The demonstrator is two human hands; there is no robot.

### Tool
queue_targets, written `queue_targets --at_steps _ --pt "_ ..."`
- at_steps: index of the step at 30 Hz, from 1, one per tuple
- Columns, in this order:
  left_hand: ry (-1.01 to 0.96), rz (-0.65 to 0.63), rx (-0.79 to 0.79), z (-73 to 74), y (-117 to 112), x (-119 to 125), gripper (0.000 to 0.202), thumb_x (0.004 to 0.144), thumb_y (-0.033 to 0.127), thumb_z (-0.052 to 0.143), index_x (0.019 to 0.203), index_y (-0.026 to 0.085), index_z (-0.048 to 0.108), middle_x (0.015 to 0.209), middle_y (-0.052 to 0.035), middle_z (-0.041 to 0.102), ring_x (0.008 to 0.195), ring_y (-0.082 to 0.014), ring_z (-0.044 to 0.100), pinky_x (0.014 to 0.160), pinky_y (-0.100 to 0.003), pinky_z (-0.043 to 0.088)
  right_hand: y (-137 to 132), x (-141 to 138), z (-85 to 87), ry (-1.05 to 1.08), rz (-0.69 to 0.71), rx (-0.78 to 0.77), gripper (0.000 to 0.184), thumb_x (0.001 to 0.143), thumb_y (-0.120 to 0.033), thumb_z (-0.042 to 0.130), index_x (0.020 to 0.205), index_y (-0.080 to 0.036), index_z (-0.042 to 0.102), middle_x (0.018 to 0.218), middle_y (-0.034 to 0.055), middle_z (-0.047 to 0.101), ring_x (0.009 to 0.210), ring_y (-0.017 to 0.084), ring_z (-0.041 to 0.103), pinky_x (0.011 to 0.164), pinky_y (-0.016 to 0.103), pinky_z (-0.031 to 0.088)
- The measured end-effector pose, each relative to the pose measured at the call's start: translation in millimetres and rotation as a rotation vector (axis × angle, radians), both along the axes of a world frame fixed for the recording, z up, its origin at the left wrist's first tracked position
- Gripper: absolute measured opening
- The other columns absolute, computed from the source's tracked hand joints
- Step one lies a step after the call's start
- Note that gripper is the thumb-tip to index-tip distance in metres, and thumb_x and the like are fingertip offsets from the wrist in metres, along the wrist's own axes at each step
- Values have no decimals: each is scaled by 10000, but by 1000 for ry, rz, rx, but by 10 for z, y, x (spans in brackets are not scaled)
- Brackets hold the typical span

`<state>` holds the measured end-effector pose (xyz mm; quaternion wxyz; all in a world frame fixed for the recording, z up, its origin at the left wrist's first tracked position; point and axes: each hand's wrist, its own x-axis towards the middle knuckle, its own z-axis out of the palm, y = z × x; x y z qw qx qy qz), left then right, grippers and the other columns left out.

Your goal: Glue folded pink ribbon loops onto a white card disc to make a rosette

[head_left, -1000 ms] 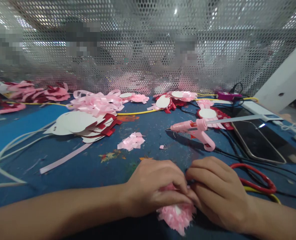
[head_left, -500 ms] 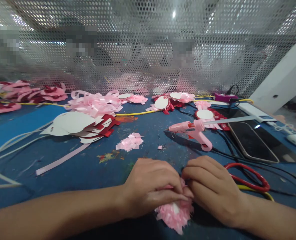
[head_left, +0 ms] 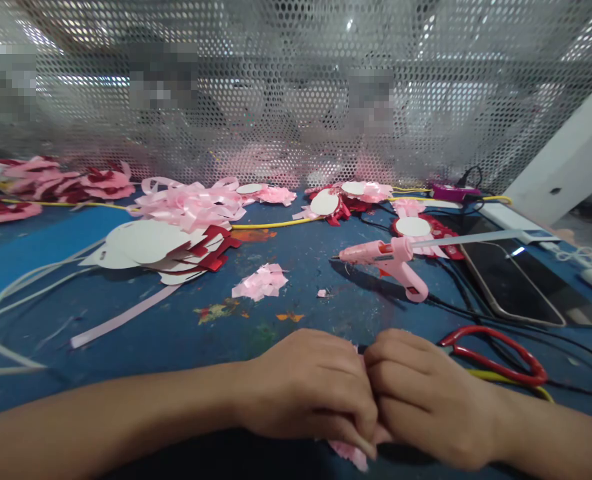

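Close together at the front of the blue table, my left hand [head_left: 310, 393] and my right hand [head_left: 429, 399] are both closed over a frilly pink ribbon rosette [head_left: 349, 455]. Only its lower edge shows, below my left fingers; the rest is covered by the hands. Beyond them lies a pink glue gun [head_left: 383, 259] with a long glue stick in its back. A small pile of cut pink ribbon pieces [head_left: 261, 283] and one tiny scrap [head_left: 323, 293] lie ahead of my hands.
Stacked white card cutouts [head_left: 139, 243] and heaped pink ribbon [head_left: 183, 203] lie left. Rosettes with white discs [head_left: 325, 203] line the back, before a perforated metal screen [head_left: 276, 100]. Red-handled scissors [head_left: 499, 353], cables and a phone [head_left: 513, 280] lie right.
Both hands have drawn slightly nearer to me and closed further over the rosette, so less of it shows. The view has shifted a little; the things on the table stay put.
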<state>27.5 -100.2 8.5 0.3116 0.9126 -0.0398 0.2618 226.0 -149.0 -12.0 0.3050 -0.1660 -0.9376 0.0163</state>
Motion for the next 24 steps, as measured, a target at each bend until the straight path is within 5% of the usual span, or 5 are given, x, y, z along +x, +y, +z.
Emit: queue_targets --at_steps 7,11,16,24 --pt "-75 103 28 4 -13 0 246 924 326 526 725 189 571 663 24 700 662 -104 635 768 -300 425 21 5 -1 -14 -17 -7 399 978 -184 336 660 -149 575 707 48 592 741 166 512 676 321 424" --pt "-179 256 64 -18 -34 -6 150 864 291 630 773 178 593 692 14 714 679 -102 654 718 -273 419 6 -11 -18 38 -165 10 376 973 -175 357 653 -153 554 706 52 586 707 153 491 648 302 406" --pt "-137 467 169 -14 -105 1 280 913 379 537 718 181 577 685 29 707 650 -82 639 714 -262 409 -13 -13 -36 45 -253 -1 317 949 -129 348 703 -141 548 704 58 571 698 163 473 631 313 374" --pt "-135 464 237 -3 -179 -43 144 854 332 643 793 205 615 794 61 741 692 -63 658 773 -243 439 -31 -13 -33 45 -244 25 370 957 -145 335 638 -149 523 666 50 556 656 154 448 613 311 355"
